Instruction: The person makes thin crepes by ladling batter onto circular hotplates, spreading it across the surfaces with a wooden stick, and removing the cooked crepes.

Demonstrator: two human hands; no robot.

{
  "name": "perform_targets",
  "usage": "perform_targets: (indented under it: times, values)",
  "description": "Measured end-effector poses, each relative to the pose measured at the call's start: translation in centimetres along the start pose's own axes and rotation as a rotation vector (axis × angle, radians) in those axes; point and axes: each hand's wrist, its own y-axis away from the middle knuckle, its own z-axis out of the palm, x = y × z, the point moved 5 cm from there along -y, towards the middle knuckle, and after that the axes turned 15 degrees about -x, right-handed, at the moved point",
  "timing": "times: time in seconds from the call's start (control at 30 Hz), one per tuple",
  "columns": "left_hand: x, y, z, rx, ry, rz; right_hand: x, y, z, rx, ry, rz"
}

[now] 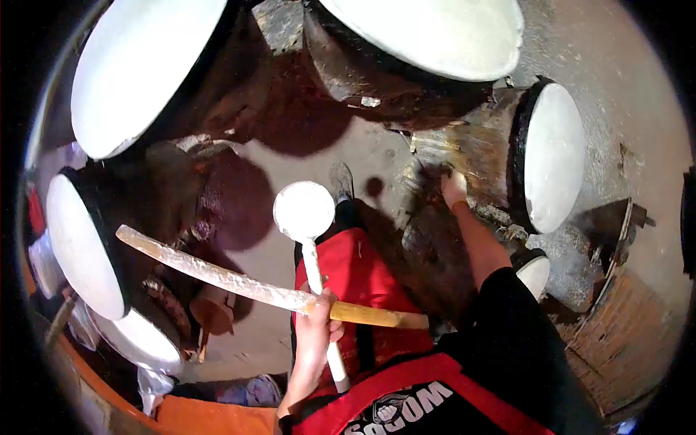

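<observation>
My left hand (319,319) is closed around two things that cross in its grip. One is a long curved wooden stick (217,275), smeared white over its left part and bare yellowish wood at its right end. The other is a white ladle-like tool (304,210), its round head pointing away from me and its straight handle running down to my lap. My right hand (454,187) reaches forward to the side of a brown, rough drum-shaped vessel (471,152) with a black rim and white top. Its fingers are mostly hidden in the dark there.
More large vessels with bright white round tops stand around me, at the upper left (145,72), top (435,32) and left (87,246). A smaller white top (534,275) is by my right arm. Bricks (616,333) lie at the lower right, orange material (217,417) at the lower left.
</observation>
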Motion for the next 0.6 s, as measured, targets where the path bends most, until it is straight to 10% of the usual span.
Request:
perform_targets:
  times: [0.6]
  values:
    - [-0.5, 0.2, -1.8, 0.024, 0.199, 0.052, 2.4, -0.8, 1.3, -0.041, 0.117, 0.079]
